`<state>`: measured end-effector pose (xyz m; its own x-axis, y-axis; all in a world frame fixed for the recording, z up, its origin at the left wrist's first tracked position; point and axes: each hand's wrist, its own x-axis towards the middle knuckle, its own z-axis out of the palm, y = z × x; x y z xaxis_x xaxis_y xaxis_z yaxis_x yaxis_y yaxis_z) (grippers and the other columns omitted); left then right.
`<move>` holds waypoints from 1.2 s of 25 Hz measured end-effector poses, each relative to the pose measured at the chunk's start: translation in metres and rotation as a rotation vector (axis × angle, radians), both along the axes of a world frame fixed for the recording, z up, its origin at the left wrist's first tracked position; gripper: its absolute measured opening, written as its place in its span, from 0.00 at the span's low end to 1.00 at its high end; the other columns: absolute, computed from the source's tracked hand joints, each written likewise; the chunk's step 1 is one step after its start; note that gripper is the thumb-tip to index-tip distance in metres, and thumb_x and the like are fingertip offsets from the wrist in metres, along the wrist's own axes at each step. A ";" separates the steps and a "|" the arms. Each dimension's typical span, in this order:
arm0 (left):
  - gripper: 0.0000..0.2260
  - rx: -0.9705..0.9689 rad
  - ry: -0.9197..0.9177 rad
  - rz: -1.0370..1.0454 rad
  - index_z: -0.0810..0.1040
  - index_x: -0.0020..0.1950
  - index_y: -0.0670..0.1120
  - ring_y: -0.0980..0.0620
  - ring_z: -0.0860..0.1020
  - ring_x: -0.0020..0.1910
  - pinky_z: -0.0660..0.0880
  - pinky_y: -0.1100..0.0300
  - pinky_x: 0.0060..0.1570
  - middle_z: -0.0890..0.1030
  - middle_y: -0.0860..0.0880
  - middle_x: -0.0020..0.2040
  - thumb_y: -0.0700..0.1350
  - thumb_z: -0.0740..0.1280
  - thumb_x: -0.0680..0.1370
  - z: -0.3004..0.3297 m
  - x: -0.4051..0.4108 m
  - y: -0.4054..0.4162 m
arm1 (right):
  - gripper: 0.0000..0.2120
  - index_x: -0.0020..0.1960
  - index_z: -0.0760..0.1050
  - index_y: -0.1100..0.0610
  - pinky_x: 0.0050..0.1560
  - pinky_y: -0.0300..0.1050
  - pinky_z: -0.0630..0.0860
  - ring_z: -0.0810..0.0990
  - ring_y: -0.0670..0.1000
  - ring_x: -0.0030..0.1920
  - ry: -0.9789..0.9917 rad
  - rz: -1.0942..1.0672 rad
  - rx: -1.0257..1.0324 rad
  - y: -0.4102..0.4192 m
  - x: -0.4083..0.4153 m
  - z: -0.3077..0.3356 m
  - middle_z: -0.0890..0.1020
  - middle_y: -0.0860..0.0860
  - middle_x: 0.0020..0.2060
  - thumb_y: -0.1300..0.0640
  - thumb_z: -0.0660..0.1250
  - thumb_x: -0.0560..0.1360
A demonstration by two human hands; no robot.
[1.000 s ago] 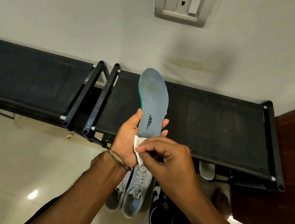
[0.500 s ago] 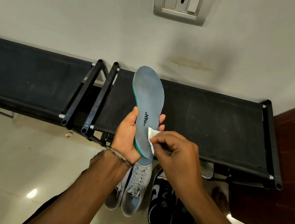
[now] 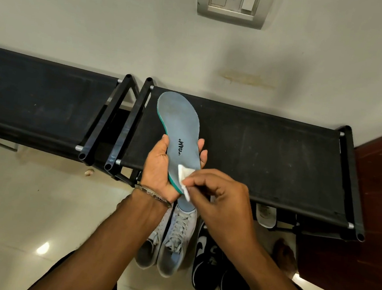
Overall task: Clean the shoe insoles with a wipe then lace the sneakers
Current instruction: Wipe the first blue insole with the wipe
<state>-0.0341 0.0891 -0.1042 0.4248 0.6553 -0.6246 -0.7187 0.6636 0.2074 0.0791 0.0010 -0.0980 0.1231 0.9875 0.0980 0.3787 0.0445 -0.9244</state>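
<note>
Pale wall with a switch plate (image 3: 231, 6) rises behind 2 black fabric shoe racks, the left rack (image 3: 39, 99) and the right rack (image 3: 265, 156), which stand side by side on a glossy tiled floor (image 3: 29, 211).

Over the right rack's front left part, the left hand (image 3: 160, 167) holds a grey-blue insole (image 3: 179, 130) with a green edge, toe end pointing up toward the wall, thumb on 1 long edge and fingertips curled round the other. The right hand (image 3: 219, 200) pinches a small folded white wipe (image 3: 185, 181) between thumb and fingers and presses it on the insole's heel half, just below the printed lettering.

Compared with 1 second ago, the wipe has travelled from the insole's lower left edge, by the left palm, up and across onto the grey face, and the insole has tilted a little leftward. That suggests the heel area is being rubbed in short strokes, while the toe half looks not yet reached, so cleaning seems early.

Below the hands, a pair of grey sneakers (image 3: 174, 243) stands beside a black-and-white pair (image 3: 212, 257); both pairs appear laced. Open air surrounds the insole above the rack, so longer strokes toward the toe have free room; only the left fingertips on the edges stand in the wipe's path.
</note>
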 end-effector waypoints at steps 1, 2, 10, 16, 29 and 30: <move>0.25 -0.002 0.007 0.003 0.70 0.73 0.47 0.46 0.79 0.56 0.81 0.53 0.48 0.74 0.45 0.70 0.59 0.56 0.81 -0.001 0.000 0.000 | 0.06 0.46 0.86 0.57 0.47 0.35 0.80 0.82 0.41 0.48 -0.024 -0.037 -0.012 0.002 0.002 -0.003 0.84 0.45 0.45 0.66 0.75 0.71; 0.24 -0.002 0.019 0.010 0.71 0.73 0.48 0.46 0.79 0.56 0.81 0.53 0.47 0.75 0.44 0.69 0.59 0.56 0.81 -0.003 -0.001 0.000 | 0.06 0.45 0.85 0.57 0.47 0.36 0.81 0.82 0.41 0.48 -0.031 -0.078 -0.035 0.003 0.003 -0.005 0.84 0.44 0.44 0.66 0.75 0.71; 0.23 -0.040 0.039 0.079 0.72 0.71 0.46 0.46 0.80 0.55 0.81 0.52 0.47 0.77 0.44 0.67 0.57 0.57 0.81 -0.007 -0.001 0.000 | 0.06 0.45 0.85 0.57 0.46 0.39 0.81 0.82 0.42 0.48 -0.038 -0.097 -0.003 0.005 -0.005 -0.007 0.84 0.45 0.44 0.66 0.75 0.71; 0.20 -0.085 -0.028 0.177 0.75 0.68 0.44 0.43 0.79 0.56 0.81 0.49 0.48 0.81 0.41 0.56 0.54 0.59 0.82 0.000 -0.003 0.006 | 0.06 0.46 0.85 0.59 0.47 0.37 0.80 0.83 0.45 0.46 0.077 -0.026 0.062 -0.001 -0.011 -0.008 0.84 0.47 0.44 0.67 0.74 0.71; 0.20 -0.105 -0.047 0.190 0.74 0.68 0.44 0.42 0.77 0.59 0.81 0.47 0.47 0.79 0.42 0.62 0.54 0.59 0.81 0.006 -0.009 0.004 | 0.07 0.46 0.85 0.57 0.47 0.37 0.80 0.83 0.45 0.47 0.100 -0.037 0.016 0.001 -0.015 -0.010 0.83 0.45 0.44 0.68 0.74 0.71; 0.20 -0.105 -0.040 0.190 0.74 0.68 0.44 0.42 0.78 0.59 0.81 0.47 0.47 0.80 0.41 0.61 0.54 0.59 0.81 0.006 -0.008 0.003 | 0.07 0.45 0.85 0.58 0.47 0.39 0.81 0.83 0.44 0.47 0.093 -0.068 0.004 0.003 -0.013 -0.011 0.83 0.45 0.44 0.68 0.74 0.71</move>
<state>-0.0424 0.0924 -0.0980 0.3254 0.6580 -0.6791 -0.8393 0.5317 0.1131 0.0665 0.0036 -0.1094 0.1982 0.9763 0.0867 0.2937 0.0252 -0.9556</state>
